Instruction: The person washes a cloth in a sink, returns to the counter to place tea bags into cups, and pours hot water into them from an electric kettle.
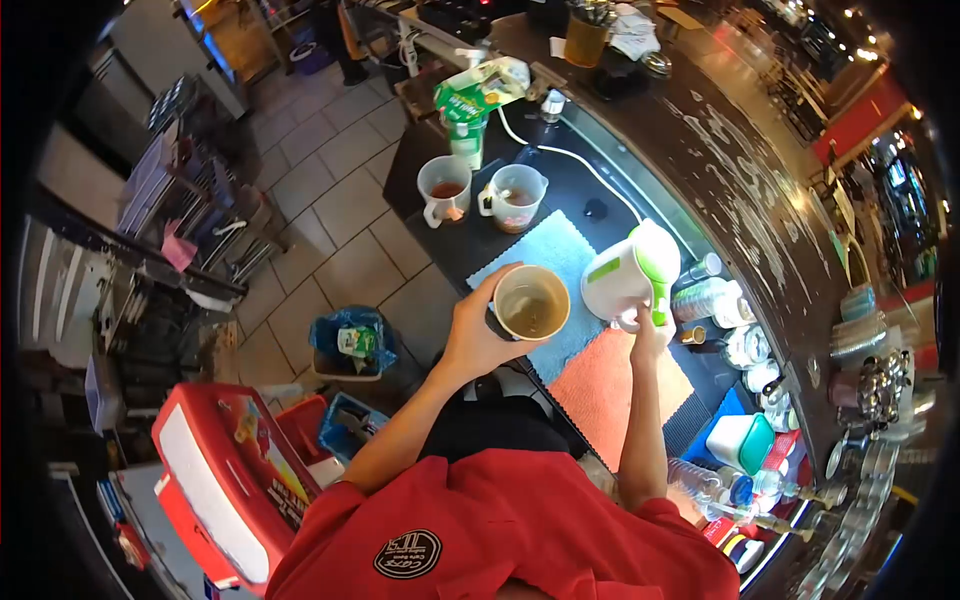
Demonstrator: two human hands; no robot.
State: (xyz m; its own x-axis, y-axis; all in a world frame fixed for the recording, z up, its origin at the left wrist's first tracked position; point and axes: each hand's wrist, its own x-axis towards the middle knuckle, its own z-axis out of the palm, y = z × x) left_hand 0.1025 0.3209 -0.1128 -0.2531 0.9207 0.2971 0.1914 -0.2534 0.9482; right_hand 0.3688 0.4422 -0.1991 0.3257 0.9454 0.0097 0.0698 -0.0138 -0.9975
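My left hand point(478, 332) is wrapped around a paper cup point(530, 303) with pale brown liquid in it, held over the edge of a blue cloth point(545, 260). My right hand point(648, 330) grips the green handle of a white and green electric kettle point(625, 277), which is tilted with its spout toward the cup. The kettle hangs just right of the cup, above the blue cloth and an orange mat point(615, 385).
Two clear measuring jugs point(445, 187) point(515, 195) with brownish liquid stand on the dark counter point(590, 185) behind the cloth, next to a green and white carton point(468, 105). Bottles, jars and a teal-lidded tub point(738, 442) crowd the right. A red cooler box point(215, 480) sits on the floor at left.
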